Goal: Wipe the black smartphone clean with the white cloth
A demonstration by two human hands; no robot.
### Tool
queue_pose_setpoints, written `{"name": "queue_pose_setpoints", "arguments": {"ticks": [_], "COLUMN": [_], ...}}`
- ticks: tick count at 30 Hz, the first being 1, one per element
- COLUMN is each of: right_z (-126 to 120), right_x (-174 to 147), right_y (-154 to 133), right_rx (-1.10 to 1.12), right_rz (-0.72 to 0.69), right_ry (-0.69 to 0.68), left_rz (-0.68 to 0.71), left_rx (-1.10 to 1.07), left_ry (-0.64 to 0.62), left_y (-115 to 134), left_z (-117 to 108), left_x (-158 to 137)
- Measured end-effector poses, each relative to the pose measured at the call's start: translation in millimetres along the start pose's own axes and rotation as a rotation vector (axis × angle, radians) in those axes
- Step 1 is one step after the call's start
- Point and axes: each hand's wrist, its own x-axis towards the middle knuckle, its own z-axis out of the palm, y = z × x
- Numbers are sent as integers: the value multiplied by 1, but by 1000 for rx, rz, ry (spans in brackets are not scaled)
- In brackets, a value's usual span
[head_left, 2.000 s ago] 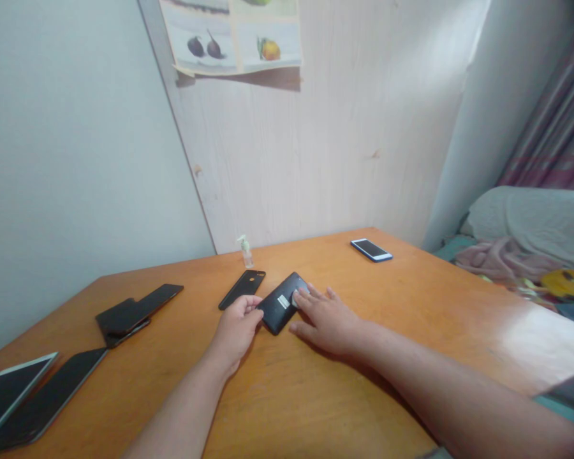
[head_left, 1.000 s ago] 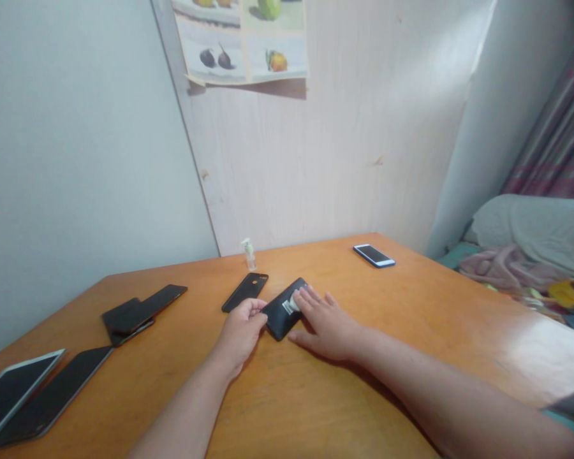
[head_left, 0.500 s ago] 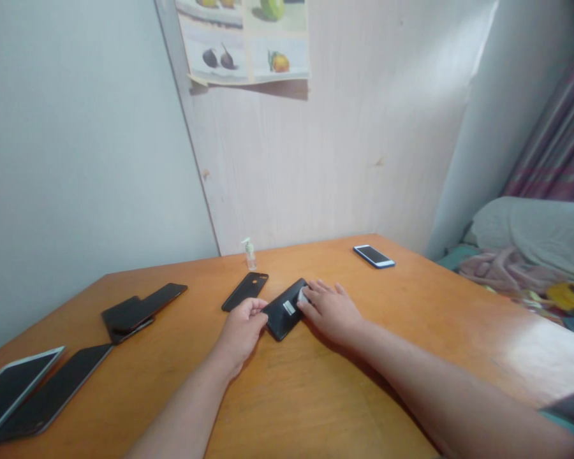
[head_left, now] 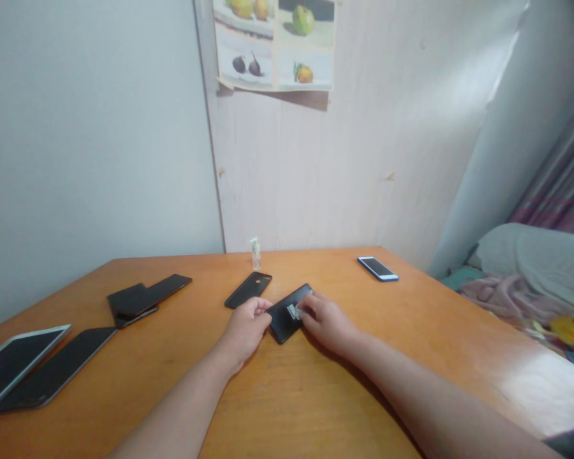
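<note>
A black phone [head_left: 283,328] lies back up on the table, a small pale label on its back. My left hand [head_left: 247,326] pinches its left edge between thumb and fingers. Over the phone's right side, my right hand [head_left: 326,319] has its fingers bent around a small white wipe [head_left: 298,312], which touches the back near the label. Just beyond my left hand rests a black phone case [head_left: 249,289]. Behind that case stands a small clear pump bottle [head_left: 255,255].
On the wooden table [head_left: 344,408], a blue-edged white phone [head_left: 377,268] lies at the far right. Black phones [head_left: 160,294] overlap at the left; nearer are a white tablet [head_left: 52,340] and a large dark device [head_left: 71,366]. Bedding [head_left: 497,293] is heaped beyond the right edge.
My right hand's fingers have gone from lying stretched over the phone to bent around the wipe, which has moved toward the label. The left hand keeps its hold. The view has tilted slightly.
</note>
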Motion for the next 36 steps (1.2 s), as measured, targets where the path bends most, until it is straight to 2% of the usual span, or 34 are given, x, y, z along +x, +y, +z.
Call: {"name": "queue_pose_setpoints", "arguments": {"ticks": [2,6,8,10,14,16,21,23,25,29,31,33,36], "right_z": [-1,-8,-8,-6,3,3,-2,-2,0,4,5,3,0], "right_x": [0,6,7,5,-3,-4,7,8,3,-9,-11,-8,-1], "right_y": [0,16,21,15,-7,-8,26,30,19,-15,-18,-7,17], "right_rx": [3,-103,-119,-82,42,40,-51,-66,-51,-37,-66,-90,-111], "right_rz": [-18,191,226,156,-96,-134,98,120,32,-275,-340,-283,-78], "right_ry": [-19,63,92,86,32,35,161,181,152,-10,-88,-107,-65], "left_rz": [-6,-11,-11,-10,1,3,-24,-19,-12,16,23,6,-18], "left_rx": [-21,-41,-35,-29,-16,-15,-4,0,-7,-26,-21,-13,1], "left_ry": [-10,-3,3,6,17,12,12,9,2,0,9,12,7], "left_y": [-1,-5,-5,-4,-1,1,1,-1,-4,-8,-8,-9,-11], "left_z": [0,0,1,2,3,3,4,4,4,4,4,5,6], "left_x": [1,2,2,2,0,-1,-1,1,2,3,4,4,5]}}
